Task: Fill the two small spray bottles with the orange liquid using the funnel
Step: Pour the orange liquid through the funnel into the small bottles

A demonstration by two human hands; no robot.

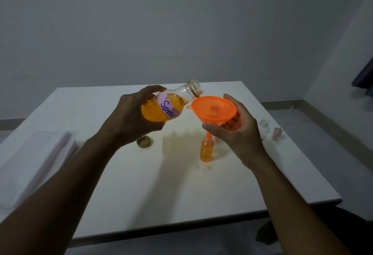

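A white table (161, 194) fills the lower view, and two bare forearms reach in over its near edge. Towards the near right of the middle lie a few orange drops (205, 167). Just beyond them stands a small bottle (206, 151), upright with its long axis vertical, filled almost to the neck with orange liquid. To its left a gold cap (143, 141) lies with its open side up.

The funnel (214, 109) has its wide mouth up and its spout pointing straight down into that bottle's neck. The right hand (238, 131) grips the cone, with the thumb on the near side and the fingers curled round below.

The left hand (129, 113) is wrapped round the base of the big bottle (167, 103), labelled "Spray". Its axis slants, the base low at left and the open mouth raised towards the far right, just over the funnel's rim. The liquid sits in its lower half.

Near the right edge stand a second small bottle (264, 128), uncapped, and beside it one spray head (276, 133). That makes two small bottles, one big bottle, one funnel and one cap.

A white stack (34, 160) lies along the left edge. Behind the table is a plain grey wall (161, 22), and the room is dim.
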